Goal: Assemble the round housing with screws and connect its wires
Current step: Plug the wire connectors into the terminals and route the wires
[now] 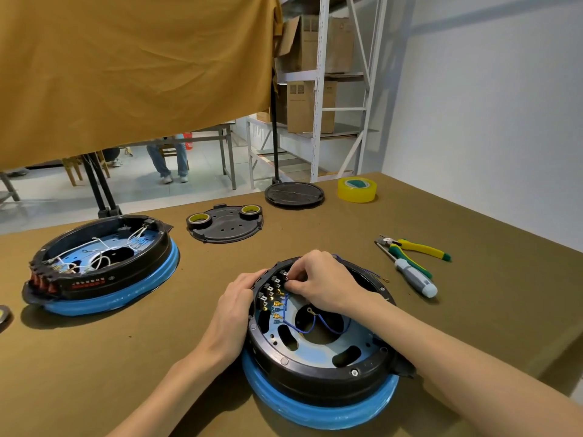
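A round black housing [318,370] on a blue ring sits in front of me, its inside open, with blue wires [303,329] and brass terminals [277,305] along its left inner wall. My left hand [235,305] grips the housing's left rim from outside. My right hand [318,280] reaches over the top edge, its fingertips pinched on a wire terminal at the connector row. One blue wire end with a ring lug [385,281] trails out to the right.
A second housing [104,266] with white wires lies at the left. A black cover plate [225,227] carrying two tape rolls sits behind, then a round black lid [294,193] and yellow tape [357,189]. Pliers [413,247] and a screwdriver [413,275] lie to the right.
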Action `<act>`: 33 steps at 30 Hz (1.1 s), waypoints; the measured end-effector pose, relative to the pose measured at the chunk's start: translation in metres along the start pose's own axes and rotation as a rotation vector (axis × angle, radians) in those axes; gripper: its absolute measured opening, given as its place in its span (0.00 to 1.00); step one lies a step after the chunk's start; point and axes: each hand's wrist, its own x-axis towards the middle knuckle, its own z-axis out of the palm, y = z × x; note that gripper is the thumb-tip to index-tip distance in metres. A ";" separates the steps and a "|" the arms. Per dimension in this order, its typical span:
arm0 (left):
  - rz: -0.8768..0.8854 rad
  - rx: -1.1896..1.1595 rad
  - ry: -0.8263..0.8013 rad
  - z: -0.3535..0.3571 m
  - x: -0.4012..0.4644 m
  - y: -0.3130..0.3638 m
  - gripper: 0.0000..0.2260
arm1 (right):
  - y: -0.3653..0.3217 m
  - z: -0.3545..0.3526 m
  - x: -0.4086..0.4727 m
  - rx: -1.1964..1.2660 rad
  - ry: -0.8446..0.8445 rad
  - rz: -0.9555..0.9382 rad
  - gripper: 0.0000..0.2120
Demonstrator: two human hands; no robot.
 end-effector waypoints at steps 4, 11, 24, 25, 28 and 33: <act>0.002 -0.003 0.005 0.001 -0.001 -0.002 0.25 | -0.001 0.002 -0.001 -0.001 0.023 0.020 0.08; 0.017 -0.006 0.029 0.004 -0.004 0.000 0.23 | -0.001 0.001 -0.003 0.012 0.020 0.038 0.08; 0.023 0.004 0.034 0.005 -0.009 0.007 0.27 | -0.003 0.000 -0.006 -0.058 0.038 0.004 0.07; 0.024 0.008 0.034 0.005 -0.009 0.006 0.26 | -0.003 0.000 -0.006 -0.046 0.029 0.004 0.06; 0.020 0.026 0.012 0.001 -0.009 0.006 0.23 | -0.005 -0.003 -0.008 -0.043 0.018 -0.025 0.06; 0.051 0.069 -0.005 -0.001 -0.009 0.007 0.25 | -0.007 -0.016 -0.019 -0.173 0.093 -0.174 0.06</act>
